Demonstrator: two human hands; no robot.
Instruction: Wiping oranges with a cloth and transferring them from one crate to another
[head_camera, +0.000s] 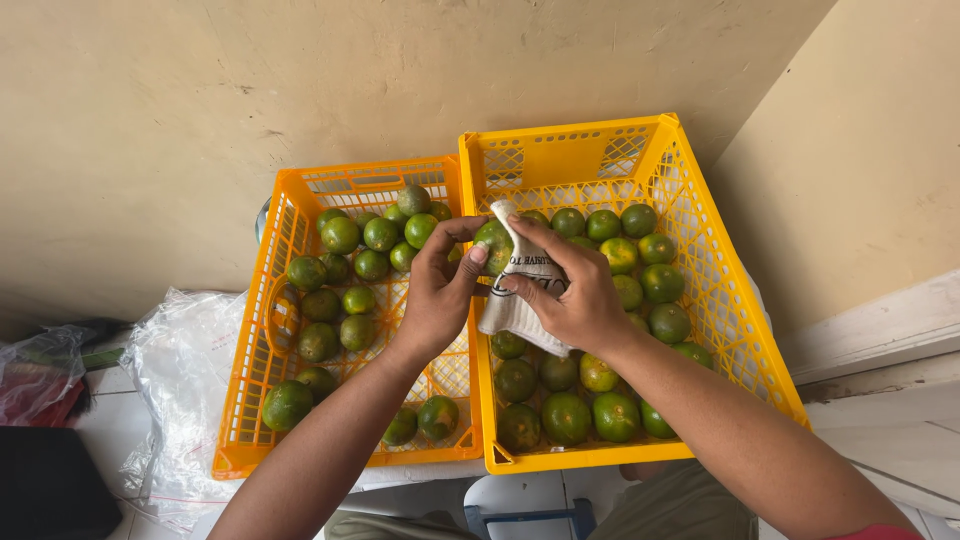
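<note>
Item one: a green citrus fruit (494, 243), centre of the frame, above the seam between the two crates. I see my left hand (437, 295) gripping it from the left with fingers and thumb curled round it.

Item two: a white cloth (520, 292) (dark print on it), pinched in my right hand (575, 290) and pressed against that fruit.

Item three: a left yellow crate (262, 335), sparsely filled with green fruit.

Item four: a right yellow crate (720, 300), fuller.

Item five: clear plastic sheeting (180, 370), lower left.
</note>
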